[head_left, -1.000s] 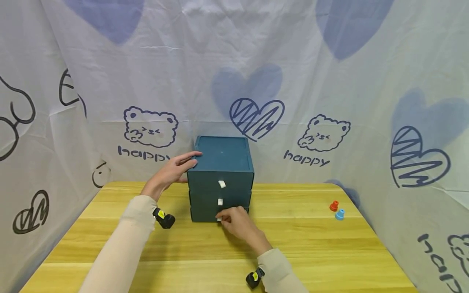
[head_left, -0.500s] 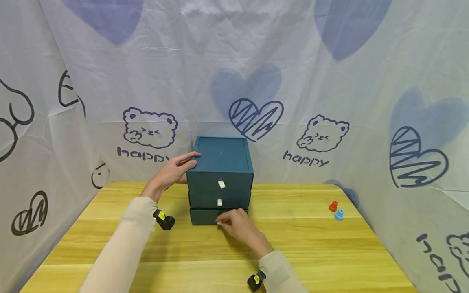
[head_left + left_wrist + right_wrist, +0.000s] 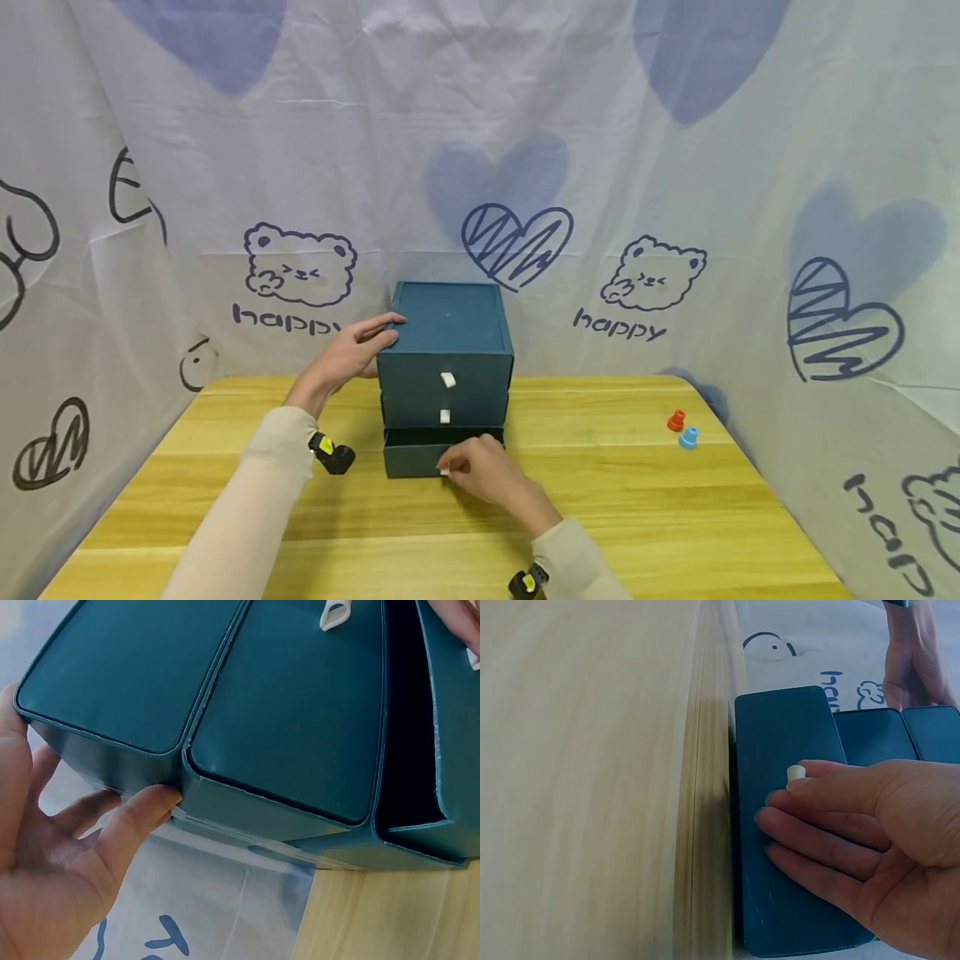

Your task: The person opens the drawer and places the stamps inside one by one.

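A dark teal cabinet [image 3: 447, 321] of three stacked drawers stands at the back middle of the table, each drawer with a small white pull tab. Its bottom drawer [image 3: 412, 461] is pulled partway out, showing a dark gap behind its front. My right hand [image 3: 487, 473] pinches that drawer's white pull tab [image 3: 796, 774] between thumb and index finger, the other fingers lying along the drawer front. My left hand [image 3: 347, 360] rests against the cabinet's upper left side; in the left wrist view its spread fingers [image 3: 142, 814] touch the side wall and top edge. The two upper drawers are closed.
A red cone-shaped piece [image 3: 677, 421] and a light blue one [image 3: 688, 437] stand close together at the table's right. The wooden table [image 3: 637, 500] ends at a white printed curtain [image 3: 525, 100] behind and on both sides.
The bottom drawer has slid out toward me, from closed to partway open, with my right hand moving along on its tab. My left hand keeps its place on the cabinet.
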`<state>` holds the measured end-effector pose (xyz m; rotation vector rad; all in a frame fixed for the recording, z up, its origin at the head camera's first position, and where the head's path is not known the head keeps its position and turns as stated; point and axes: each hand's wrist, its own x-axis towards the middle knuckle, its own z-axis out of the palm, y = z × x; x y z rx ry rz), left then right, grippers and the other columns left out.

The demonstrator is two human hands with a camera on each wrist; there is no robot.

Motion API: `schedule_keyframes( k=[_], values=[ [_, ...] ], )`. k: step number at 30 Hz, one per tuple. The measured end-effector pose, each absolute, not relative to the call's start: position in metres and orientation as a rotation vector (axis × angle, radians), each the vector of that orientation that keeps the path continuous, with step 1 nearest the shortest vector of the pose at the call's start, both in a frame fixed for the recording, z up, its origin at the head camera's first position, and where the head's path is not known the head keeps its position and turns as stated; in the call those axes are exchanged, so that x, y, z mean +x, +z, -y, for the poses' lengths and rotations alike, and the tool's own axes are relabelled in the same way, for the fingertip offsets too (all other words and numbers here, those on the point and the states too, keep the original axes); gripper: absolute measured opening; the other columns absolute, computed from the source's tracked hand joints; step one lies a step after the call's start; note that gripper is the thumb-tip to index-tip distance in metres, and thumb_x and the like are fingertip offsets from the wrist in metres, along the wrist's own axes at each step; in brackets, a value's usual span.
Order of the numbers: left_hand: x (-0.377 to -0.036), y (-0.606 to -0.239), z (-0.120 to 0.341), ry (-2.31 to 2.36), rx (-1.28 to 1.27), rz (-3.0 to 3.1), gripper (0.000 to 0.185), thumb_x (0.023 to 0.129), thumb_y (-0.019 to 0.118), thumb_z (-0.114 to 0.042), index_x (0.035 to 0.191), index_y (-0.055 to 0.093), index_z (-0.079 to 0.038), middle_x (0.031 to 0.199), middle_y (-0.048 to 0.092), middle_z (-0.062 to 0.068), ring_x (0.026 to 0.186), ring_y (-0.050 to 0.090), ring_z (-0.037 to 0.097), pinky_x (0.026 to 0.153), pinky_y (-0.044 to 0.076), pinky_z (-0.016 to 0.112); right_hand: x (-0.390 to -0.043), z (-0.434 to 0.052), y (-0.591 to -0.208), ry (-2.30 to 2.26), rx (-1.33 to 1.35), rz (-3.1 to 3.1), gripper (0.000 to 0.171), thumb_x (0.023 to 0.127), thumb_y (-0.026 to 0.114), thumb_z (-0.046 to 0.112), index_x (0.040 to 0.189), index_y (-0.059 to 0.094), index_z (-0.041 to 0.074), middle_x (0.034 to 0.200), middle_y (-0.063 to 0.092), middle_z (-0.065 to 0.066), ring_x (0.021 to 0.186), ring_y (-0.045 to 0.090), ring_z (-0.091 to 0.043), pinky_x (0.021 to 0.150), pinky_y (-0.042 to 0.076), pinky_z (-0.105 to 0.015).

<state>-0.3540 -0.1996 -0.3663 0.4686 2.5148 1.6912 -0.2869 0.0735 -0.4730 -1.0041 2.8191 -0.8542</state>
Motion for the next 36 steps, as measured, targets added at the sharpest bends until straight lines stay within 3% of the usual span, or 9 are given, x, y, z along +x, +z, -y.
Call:
schedule_keyframes(
  k=[19,28,36],
  values=[
    [-0.352,-0.365,0.197,1.654,0.487,-2.582,0.048,0.108,0.052,-0.04,0.153,0.05,-0.022,0.166,0.037,0.016,0.151,0.039,0.041,0.104,0.052,0.065,-0.284,-0.081,-0.466,-0.84,-1.06,-2.8,0.015,0.094,0.074,0.007,0.106,0.082,0.011,0.098,0.081,-0.001,0.083,0.071,-0.005,0.072,0.056,-0.015],
    [-0.35,-0.363,0.197,1.668,0.522,-2.543,0.052,0.108,0.052,-0.04,0.156,0.047,-0.021,0.168,0.033,0.018,0.152,0.035,0.043,0.106,0.049,0.068,-0.277,-0.082,-0.462,-0.836,-1.052,-2.739,0.015,0.094,0.073,0.007,0.105,0.082,0.011,0.1,0.081,0.001,0.073,0.061,0.004,0.069,0.053,-0.011],
    [-0.35,-0.361,0.197,1.688,0.518,-2.51,0.055,0.107,0.055,-0.039,0.158,0.045,-0.02,0.169,0.029,0.018,0.153,0.033,0.044,0.107,0.046,0.07,-0.273,-0.084,-0.461,-0.823,-1.112,-2.687,0.015,0.095,0.072,0.007,0.106,0.082,0.011,0.102,0.081,0.002,0.076,0.064,0.005,0.07,0.053,-0.01]
  ],
)
